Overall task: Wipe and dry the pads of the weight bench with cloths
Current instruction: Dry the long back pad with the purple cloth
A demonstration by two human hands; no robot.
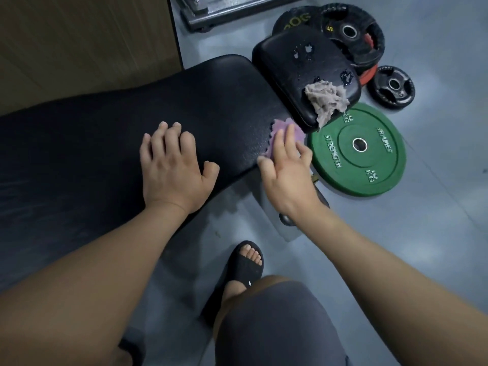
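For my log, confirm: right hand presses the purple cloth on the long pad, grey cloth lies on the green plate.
Wrong on the grey cloth: the head view shows it on the small pad, not the green plate. The rest holds.

Gym: weight plates [357, 147] on floor, padded bench [132, 122].

I see black, pebble-grained pads [132, 122], a lilac cloth [277, 123], a grey-beige cloth [326, 99], a green plate [380, 165] with same-green lettering, black plates [351, 30], a red plate [368, 75], and blue-grey floor [422, 233].
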